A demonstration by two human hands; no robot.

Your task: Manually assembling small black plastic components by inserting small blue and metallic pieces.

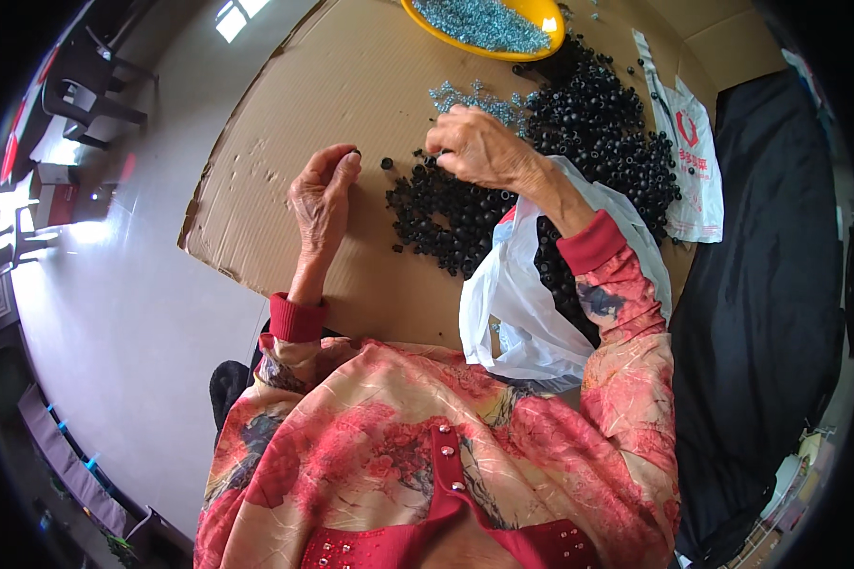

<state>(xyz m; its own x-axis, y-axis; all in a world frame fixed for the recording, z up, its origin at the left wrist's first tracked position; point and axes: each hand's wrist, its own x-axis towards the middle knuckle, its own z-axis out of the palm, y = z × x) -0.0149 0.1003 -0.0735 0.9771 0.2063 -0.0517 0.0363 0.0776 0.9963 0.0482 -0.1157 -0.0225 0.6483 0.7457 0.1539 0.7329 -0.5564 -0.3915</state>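
Note:
My left hand (323, 194) is over the cardboard, its thumb and forefinger pinching a small black round piece (357, 152). Just right of it, my right hand (484, 147) has its fingers curled together above the near side of the small parts; whatever is in its fingertips is too small to make out. Around and beyond my right hand lies a big heap of black round pieces (598, 114), some with holes in them. Small translucent blue pieces (474, 97) are scattered just past my right fingers.
A yellow bowl (557, 38) full of blue pieces stands at the far side of the cardboard sheet (294, 104). An open white plastic bag (489, 303) with black pieces sits under my right forearm. Another printed bag (702, 204) and black cloth (769, 237) lie to the right.

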